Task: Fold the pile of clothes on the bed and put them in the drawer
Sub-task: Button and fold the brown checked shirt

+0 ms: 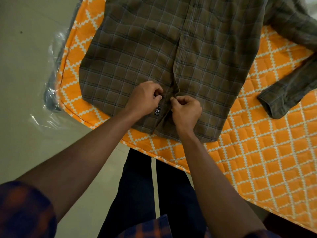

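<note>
The left hand (144, 98) and the right hand (186, 110) pinch the front placket of the brown plaid shirt (137, 54); a small label (157, 110) sits just below the left fingertips.

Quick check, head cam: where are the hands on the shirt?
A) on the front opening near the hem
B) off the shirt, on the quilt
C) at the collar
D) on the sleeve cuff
A: the left hand and right hand both pinch the front opening of the shirt near the hem, next to the black label. The cuff lies untouched off to the side.
</note>
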Action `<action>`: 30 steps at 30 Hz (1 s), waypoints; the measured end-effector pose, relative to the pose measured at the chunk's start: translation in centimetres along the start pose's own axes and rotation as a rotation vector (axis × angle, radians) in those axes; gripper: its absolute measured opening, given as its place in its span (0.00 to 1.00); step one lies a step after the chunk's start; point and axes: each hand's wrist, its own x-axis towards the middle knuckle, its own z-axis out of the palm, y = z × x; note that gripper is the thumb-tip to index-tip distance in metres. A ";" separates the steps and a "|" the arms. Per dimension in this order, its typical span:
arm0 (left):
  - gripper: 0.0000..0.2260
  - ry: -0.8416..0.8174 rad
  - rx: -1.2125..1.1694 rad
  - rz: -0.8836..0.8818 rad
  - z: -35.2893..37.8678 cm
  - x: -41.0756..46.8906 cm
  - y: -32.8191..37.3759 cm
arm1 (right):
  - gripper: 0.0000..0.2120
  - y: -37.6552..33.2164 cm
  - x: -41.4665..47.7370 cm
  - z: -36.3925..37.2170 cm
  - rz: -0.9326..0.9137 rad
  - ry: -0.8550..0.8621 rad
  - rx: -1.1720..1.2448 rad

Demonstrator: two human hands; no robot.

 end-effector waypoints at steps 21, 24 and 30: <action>0.06 -0.013 -0.361 -0.319 1.5 0.0 0.3 | 0.04 0.9 0.3 2.0 0.173 -0.155 0.225; 0.06 -0.019 -0.380 -0.318 1.5 0.0 0.0 | 0.04 0.7 0.2 1.7 0.199 -0.199 0.330; 0.07 -0.086 -0.555 -0.386 1.0 0.5 -0.5 | 0.06 0.6 0.4 1.0 0.350 -0.307 0.611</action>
